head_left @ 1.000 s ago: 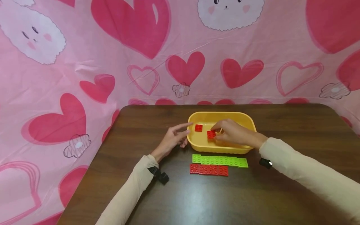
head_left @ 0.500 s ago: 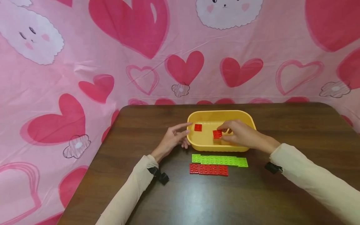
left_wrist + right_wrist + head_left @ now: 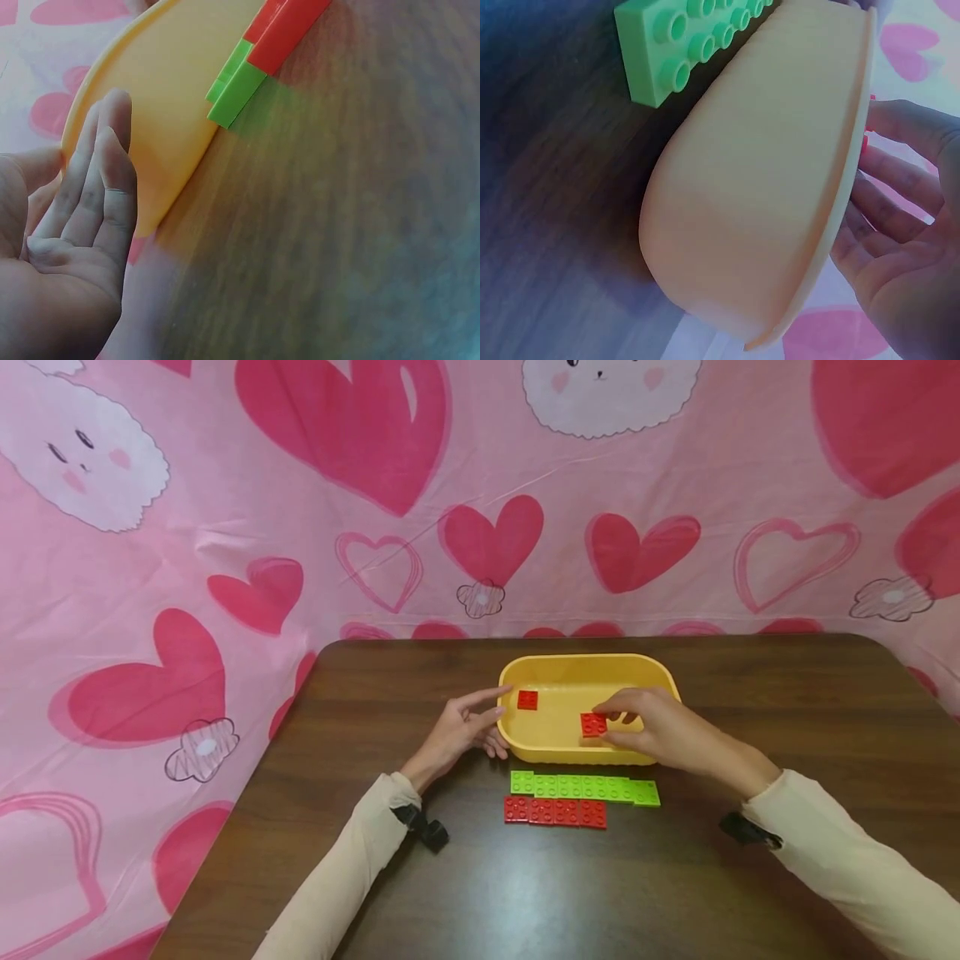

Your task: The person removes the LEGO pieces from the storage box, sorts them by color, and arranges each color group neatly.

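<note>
My right hand (image 3: 667, 727) is over the right part of a yellow tub (image 3: 558, 718) and pinches a red toy brick (image 3: 592, 725) between thumb and fingers. In the right wrist view only small red edges of that brick show past the tub's rim. Another red brick (image 3: 527, 700) lies on the tub's floor at the left. My left hand (image 3: 457, 731) rests at the tub's left end, its fingers nearly straight against the rim and wall; the left wrist view has these fingers (image 3: 97, 180) alongside the yellow side.
In front of the tub runs a row of light green bricks (image 3: 585, 787), with a shorter row of red bricks (image 3: 555, 812) just nearer. All stand on a dark wooden table (image 3: 420, 693). A pink heart-patterned cloth (image 3: 300, 527) hangs behind and at the left.
The right hand has moved right and slightly toward the near wall inside the tub, with the red brick between its fingers. The left hand stays at the tub's left end.
</note>
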`<state>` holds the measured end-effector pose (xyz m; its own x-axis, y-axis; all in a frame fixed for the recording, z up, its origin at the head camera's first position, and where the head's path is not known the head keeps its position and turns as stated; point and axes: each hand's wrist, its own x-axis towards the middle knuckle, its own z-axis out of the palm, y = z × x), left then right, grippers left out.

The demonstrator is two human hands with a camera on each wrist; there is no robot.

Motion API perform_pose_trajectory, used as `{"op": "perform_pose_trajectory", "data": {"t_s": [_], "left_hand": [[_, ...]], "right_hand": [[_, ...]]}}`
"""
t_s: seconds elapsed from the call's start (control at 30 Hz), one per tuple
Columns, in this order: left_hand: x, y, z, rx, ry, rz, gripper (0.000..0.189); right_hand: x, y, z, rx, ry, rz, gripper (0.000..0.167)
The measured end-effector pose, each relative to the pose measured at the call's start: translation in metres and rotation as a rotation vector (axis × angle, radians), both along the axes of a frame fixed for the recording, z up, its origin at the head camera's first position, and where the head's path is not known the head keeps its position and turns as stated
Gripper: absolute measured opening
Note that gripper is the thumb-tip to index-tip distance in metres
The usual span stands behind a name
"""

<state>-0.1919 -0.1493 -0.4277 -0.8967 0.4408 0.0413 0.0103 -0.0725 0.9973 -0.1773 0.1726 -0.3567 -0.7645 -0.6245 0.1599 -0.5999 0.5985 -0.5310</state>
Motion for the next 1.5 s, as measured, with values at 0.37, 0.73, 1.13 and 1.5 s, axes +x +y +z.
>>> {"op": "perform_pose_trajectory", "data": {"t_s": [0.37, 0.73, 1.13, 1.5], "left_hand": [[0.0, 0.001, 0.0, -0.035, 0.044, 0.008, 0.042], [0.0, -0.001, -0.002, -0.054, 0.055, 0.02, 0.04], [0.0, -0.001, -0.002, -0.043, 0.051, 0.029, 0.04], [0.0, 0.0, -0.001, -0.042, 0.046, 0.032, 0.039]], "right_hand": [[0.023, 0.01, 0.002, -0.019, 0.077, -0.074, 0.038], [0.05, 0.019, 0.002, -0.071, 0.218, -0.075, 0.042], [0.076, 0.022, -0.004, 0.07, 0.235, -0.028, 0.033], [0.076, 0.017, -0.02, 0.186, 0.18, 0.024, 0.028]]}}
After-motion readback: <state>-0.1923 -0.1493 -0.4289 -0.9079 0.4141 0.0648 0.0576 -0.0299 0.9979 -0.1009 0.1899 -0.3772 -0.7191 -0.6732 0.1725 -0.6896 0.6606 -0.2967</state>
